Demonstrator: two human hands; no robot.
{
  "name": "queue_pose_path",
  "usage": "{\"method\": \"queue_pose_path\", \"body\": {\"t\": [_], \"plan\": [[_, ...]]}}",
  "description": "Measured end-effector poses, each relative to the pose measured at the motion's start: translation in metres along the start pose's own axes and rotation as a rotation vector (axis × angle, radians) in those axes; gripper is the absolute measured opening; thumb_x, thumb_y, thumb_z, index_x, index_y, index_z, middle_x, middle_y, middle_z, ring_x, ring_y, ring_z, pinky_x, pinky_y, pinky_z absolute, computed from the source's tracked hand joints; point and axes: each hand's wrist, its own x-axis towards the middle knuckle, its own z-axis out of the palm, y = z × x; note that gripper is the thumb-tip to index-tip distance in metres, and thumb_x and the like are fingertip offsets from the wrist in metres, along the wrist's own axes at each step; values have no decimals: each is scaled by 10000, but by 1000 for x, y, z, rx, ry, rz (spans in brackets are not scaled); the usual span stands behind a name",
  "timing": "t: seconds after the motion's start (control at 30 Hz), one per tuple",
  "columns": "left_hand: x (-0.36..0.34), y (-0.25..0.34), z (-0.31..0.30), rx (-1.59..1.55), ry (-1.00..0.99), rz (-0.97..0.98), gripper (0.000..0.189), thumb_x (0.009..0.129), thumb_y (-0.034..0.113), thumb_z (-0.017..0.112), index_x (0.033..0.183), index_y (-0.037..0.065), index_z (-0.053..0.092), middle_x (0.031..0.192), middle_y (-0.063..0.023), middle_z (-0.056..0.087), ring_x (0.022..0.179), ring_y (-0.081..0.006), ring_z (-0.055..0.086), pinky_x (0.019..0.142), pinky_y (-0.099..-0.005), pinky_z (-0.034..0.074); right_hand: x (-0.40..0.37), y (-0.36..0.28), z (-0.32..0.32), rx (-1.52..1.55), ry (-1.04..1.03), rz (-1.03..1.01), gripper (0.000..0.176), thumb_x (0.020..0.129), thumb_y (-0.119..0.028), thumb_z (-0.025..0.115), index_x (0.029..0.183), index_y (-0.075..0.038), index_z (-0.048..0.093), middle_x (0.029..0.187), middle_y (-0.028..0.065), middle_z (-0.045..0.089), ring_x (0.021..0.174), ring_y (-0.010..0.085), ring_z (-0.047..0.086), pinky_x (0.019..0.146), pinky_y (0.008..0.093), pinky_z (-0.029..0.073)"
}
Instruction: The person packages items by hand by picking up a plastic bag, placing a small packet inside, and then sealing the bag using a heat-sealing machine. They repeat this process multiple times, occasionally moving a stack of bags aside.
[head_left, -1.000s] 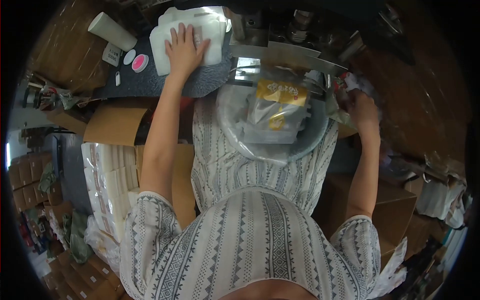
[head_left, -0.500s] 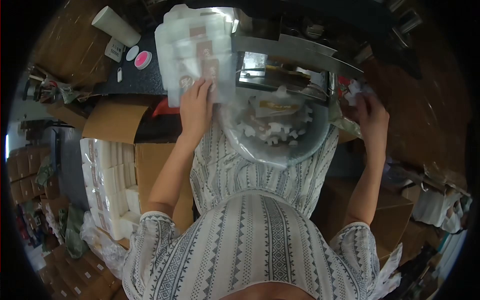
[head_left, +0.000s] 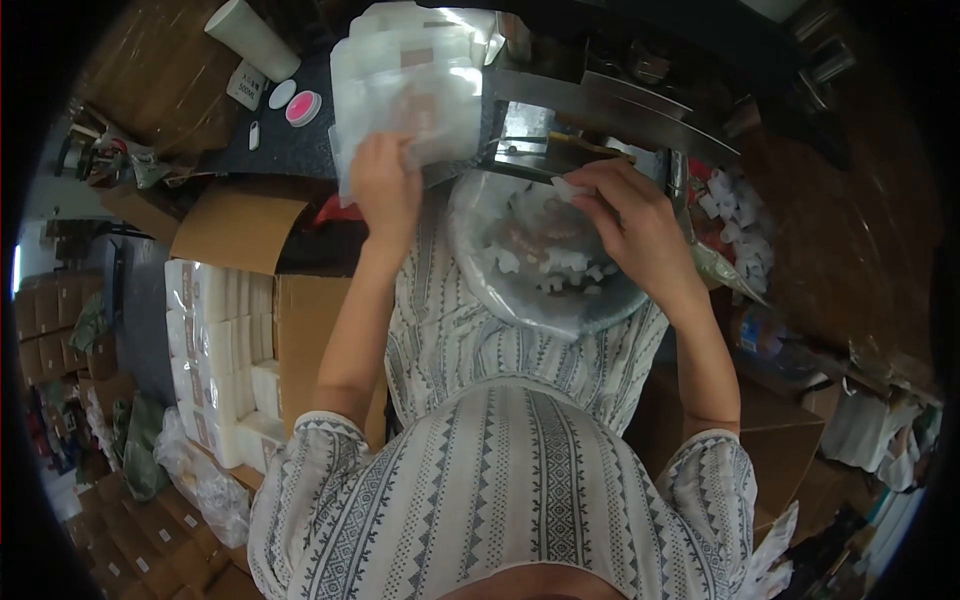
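A stack of frosted plastic pouches (head_left: 420, 65) with brown printed labels lies at the upper middle. My left hand (head_left: 385, 190), blurred by motion, has its fingers curled on the near edge of the top pouch. Over a round bowl lined with clear plastic (head_left: 480, 285), my right hand (head_left: 640, 225) pinches a small white spout-like piece (head_left: 568, 188) between thumb and fingers. More white pieces (head_left: 565, 262) lie inside the bowl, which rests on my lap. At the right, an opened bag (head_left: 715, 262) has a heap of similar white pieces (head_left: 738, 215) on it.
A metal machine edge (head_left: 600, 105) runs behind the bowl. Left of the pouches are a pink-filled round tub (head_left: 303, 108), a white lid (head_left: 283, 94) and a white cup (head_left: 252, 40). An open cardboard box (head_left: 330, 330) and wrapped white packs (head_left: 215, 350) stand at my left.
My right hand has moved left from the heap to above the bowl, bringing a white piece. My left fingers, flat on the pouches before, have curled at the top pouch's edge.
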Motion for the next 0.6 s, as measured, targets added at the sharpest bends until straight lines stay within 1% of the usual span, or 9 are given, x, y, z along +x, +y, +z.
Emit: {"method": "queue_pose_path", "body": {"t": [0.03, 0.1, 0.2, 0.27, 0.37, 0.4, 0.43, 0.53, 0.6], "plan": [[-8, 7, 14, -53, -186, -14, 275, 691, -1, 671, 945, 28, 568, 970, -132, 601, 908, -346, 562, 757, -409, 454, 0, 2, 1, 23, 6, 20, 196, 809, -25, 646, 1003, -25, 615, 983, 119, 612, 815, 310, 637, 693, 376, 526], [-21, 21, 21, -30, -112, 68, 347, 714, 26, 688, 1030, 13, 547, 1037, -161, 577, 990, -362, 542, 806, -433, 443, -2, 7, -2, 7, 11, 52, 196, 814, -26, 643, 1008, -24, 613, 985, 121, 612, 819, 309, 638, 689, 374, 525], [-32, 24, 3, -94, -184, 45, 297, 769, 59, 674, 1045, 21, 572, 977, -162, 591, 929, -369, 574, 765, -434, 463, -8, 10, -7, 37, 11, 132, 203, 818, -20, 635, 1019, -23, 607, 987, 125, 612, 819, 310, 640, 690, 373, 523], [-33, 16, -14, -100, -324, -171, 204, 811, 57, 639, 1013, 45, 612, 918, -152, 606, 809, -360, 601, 680, -409, 485, -7, 9, -8, 79, 10, 162, 211, 817, -13, 631, 1026, -23, 604, 988, 126, 612, 815, 313, 640, 693, 375, 522], [-29, 36, -29, -175, -196, -76, 101, 823, 55, 624, 922, 54, 638, 844, -133, 604, 713, -349, 604, 598, -393, 481, -3, 0, 0, 43, 1, 103, 231, 804, 7, 629, 1031, -26, 600, 985, 124, 612, 840, 318, 633, 725, 379, 520], [-26, 43, -34, -175, -195, -72, 101, 823, 55, 624, 922, 54, 638, 844, -133, 604, 713, -349, 604, 598, -393, 481, 0, -1, 2, -90, 31, -8, 220, 818, -1, 634, 1035, -23, 609, 1007, 114, 617, 871, 296, 636, 738, 358, 525], [-24, 51, -39, -201, -222, -78, 84, 820, 54, 627, 903, 49, 640, 842, -129, 605, 719, -344, 606, 603, -392, 481, 1, -2, 3, -223, 58, -117, 209, 832, -8, 640, 1039, -21, 618, 1029, 104, 622, 902, 275, 638, 752, 336, 530], [-21, 65, -50, -285, -321, -46, 68, 819, 61, 634, 884, 42, 642, 833, -125, 607, 720, -336, 608, 607, -389, 480, -1, -9, -3, -279, 20, -153, 214, 828, 1, 635, 1040, -17, 614, 1034, 106, 615, 919, 298, 622, 755, 343, 529], [-22, 69, -47, -343, -393, -8, 71, 821, 69, 639, 886, 39, 643, 825, -124, 607, 717, -333, 609, 606, -386, 480, -5, -8, -5, -120, -47, -91, 218, 832, 2, 630, 1048, -18, 615, 1045, 102, 618, 920, 282, 625, 754, 339, 528]]}}
